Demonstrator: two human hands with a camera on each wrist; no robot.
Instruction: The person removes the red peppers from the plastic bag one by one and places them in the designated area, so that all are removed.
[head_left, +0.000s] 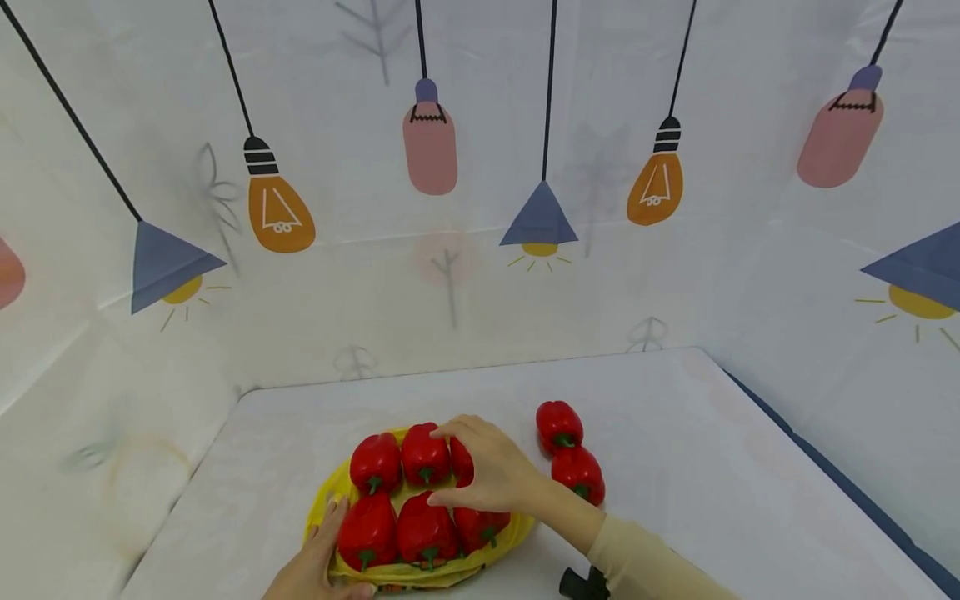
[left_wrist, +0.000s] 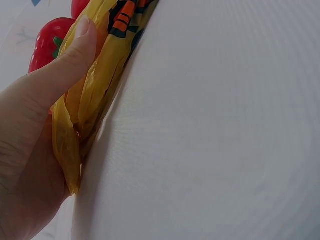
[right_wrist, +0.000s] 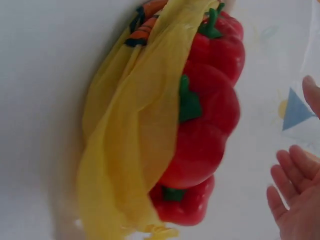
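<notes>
Several red bell peppers (head_left: 427, 457) with green stems lie in two rows on an open yellow plastic bag (head_left: 517, 533). My left hand (head_left: 318, 546) rests against the bag's near left side, fingers along its edge. In the left wrist view its thumb (left_wrist: 75, 62) lies straight along the outside of the yellow plastic; the other fingers are mostly hidden. Over the right part of the bag hovers my right hand (head_left: 487, 467), thumb and fingers spread apart and partly hiding the peppers below. The right wrist view shows that hand (right_wrist: 300, 195) with nothing in it, beside the bagged peppers (right_wrist: 210, 120).
Two more red bell peppers, a far one (head_left: 558, 423) and a nearer one (head_left: 579, 472), lie on the white table (head_left: 697, 483) right of the bag. A black device (head_left: 585, 583) shows under the right sleeve. Behind the table hangs a white sheet (head_left: 510, 308) printed with lamps.
</notes>
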